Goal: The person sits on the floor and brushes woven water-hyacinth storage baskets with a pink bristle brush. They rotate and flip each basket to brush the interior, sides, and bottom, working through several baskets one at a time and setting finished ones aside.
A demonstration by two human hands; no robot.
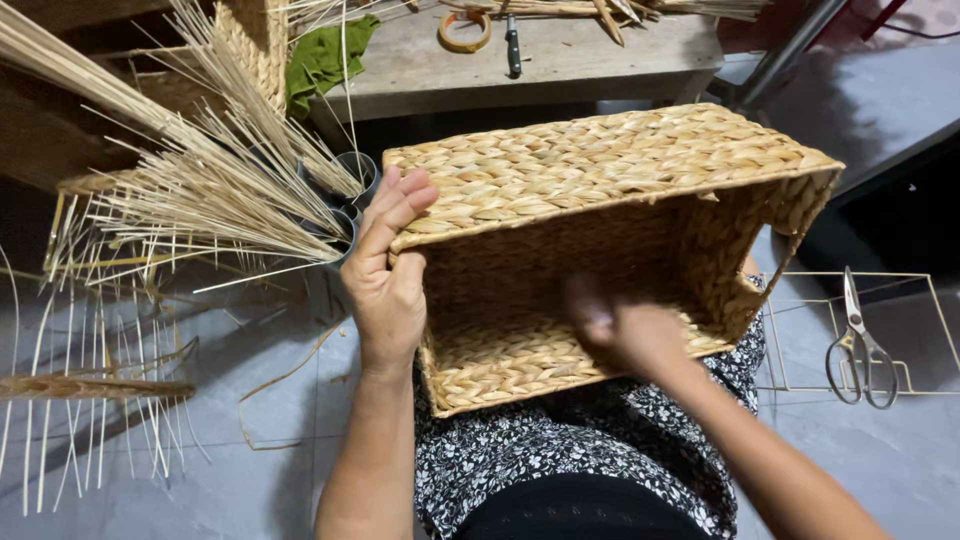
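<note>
Floor: grey tiles [250, 400] run under everything, strewn with loose straw.
Lap: a floral black-and-white garment [560, 450], bottom centre, props the work up.
Basket: a woven rectangular basket [600, 170] lies tipped on its side at centre frame, mouth toward the person, seemingly so the inside can be reached.
Left hand [388, 270]: fingers together, clamped over the basket's left rim with the thumb inside, steadying it.
Right hand [625, 330]: reaching into the basket, blurred; whether its fingers pinch anything I cannot tell.
Right side: scissors [860, 350] lie on a wire frame [930, 320], within reach.
Upper left: bundled reeds [200, 190] stand in dark cups [355, 170].
Top: a wooden bench [560, 60] carries a tape ring [465, 30] and a knife [513, 42].
</note>
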